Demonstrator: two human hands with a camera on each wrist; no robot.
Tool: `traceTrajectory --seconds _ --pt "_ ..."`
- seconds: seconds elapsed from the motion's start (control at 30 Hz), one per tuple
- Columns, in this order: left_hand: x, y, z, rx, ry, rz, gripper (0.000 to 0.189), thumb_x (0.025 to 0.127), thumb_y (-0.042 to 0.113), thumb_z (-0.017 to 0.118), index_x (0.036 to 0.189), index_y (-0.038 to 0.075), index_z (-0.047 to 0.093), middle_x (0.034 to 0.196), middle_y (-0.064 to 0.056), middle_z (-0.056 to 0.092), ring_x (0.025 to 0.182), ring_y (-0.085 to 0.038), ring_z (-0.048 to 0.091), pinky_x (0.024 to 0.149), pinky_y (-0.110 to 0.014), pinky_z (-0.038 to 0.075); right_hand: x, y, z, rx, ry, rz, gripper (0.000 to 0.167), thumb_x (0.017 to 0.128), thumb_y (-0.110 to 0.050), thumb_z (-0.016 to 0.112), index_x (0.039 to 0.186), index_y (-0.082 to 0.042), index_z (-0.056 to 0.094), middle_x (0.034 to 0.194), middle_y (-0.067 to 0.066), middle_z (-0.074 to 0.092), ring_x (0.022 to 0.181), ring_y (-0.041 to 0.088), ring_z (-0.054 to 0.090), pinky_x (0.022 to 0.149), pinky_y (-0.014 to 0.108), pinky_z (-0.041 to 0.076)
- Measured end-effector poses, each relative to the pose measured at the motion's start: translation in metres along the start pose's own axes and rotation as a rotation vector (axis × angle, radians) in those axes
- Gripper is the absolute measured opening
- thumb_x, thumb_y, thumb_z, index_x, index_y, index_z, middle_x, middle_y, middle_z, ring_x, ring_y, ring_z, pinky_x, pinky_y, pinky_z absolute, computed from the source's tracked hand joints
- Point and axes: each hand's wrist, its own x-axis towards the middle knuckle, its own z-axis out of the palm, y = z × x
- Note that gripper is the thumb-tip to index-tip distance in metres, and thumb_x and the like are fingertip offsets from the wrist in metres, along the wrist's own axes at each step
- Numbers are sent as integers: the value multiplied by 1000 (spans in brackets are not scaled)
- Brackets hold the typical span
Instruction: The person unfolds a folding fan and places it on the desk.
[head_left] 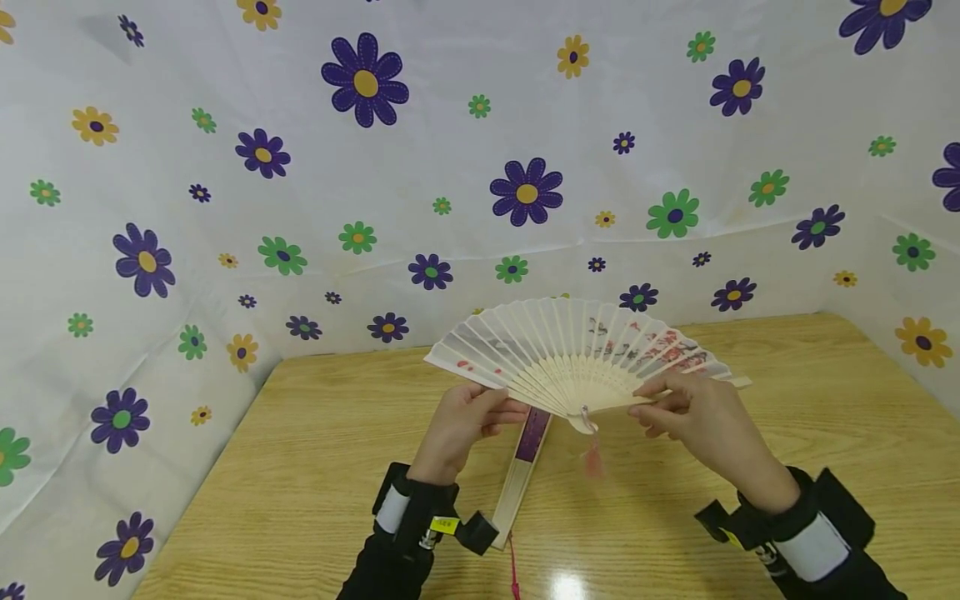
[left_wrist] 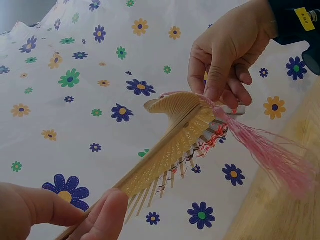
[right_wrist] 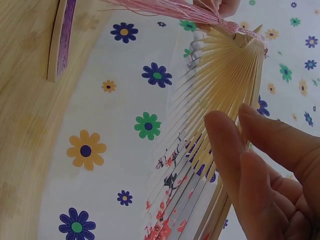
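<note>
Holding open fan up over wood table, both hands, 1 per side. L hand: narrow pinch, thumb & fingers on fan's L guard. R hand: narrow pinch too, thumb & index on R guard. Pivot's at btm centre, btwn hands. Fan has pale ribs w/ pierced pattern, white leaf, grey & pink-red motifs, densest toward R end. Pink tassel hangs from pivot on looped cord; shows best in wrist views.

Folded fan, pale w/ purple section, lies slantwise on table nr L wrist, top end hidden behind open fan. Red cord runs from its near end to btm of head view. White cloth w/ purple, green & yellow flowers behind table & at both sides. Dark sleeves, each w/ wrist camera on strap. Glare spot on table, btm centre-ish.
</note>
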Motion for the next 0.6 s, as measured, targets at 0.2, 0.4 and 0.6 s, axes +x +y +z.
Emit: traceTrajectory --seconds 0.2,0.4,0.6 --pt "-1 2 -2 -22 -3 -6 31 106 10 49 123 -10 65 86 0 79 75 1 71 65 -15 45 -1 -2 -1 -48 45 -39 17 90 -11 77 103 0 76 76 8 78 63 14 73 59 20 53" --pt "-1 2 -5 -36 -3 -6 31 105 10 50 122 -11 65 87 0 80 75 1 71 65 -15 45 -3 -4 -2 -110 76 -85 16 88 -10 79 101 -1 78 73 4 75 63 14 71 59 19 51" --pt "1 1 -6 -38 -5 -19 31 106 10 49 123 -11 64 85 3 79 75 1 71 65 -15 45 -2 -2 -2 -245 131 -231 14 86 -10 81 98 -3 81 68 -3 71 57 5 61 51 19 43"
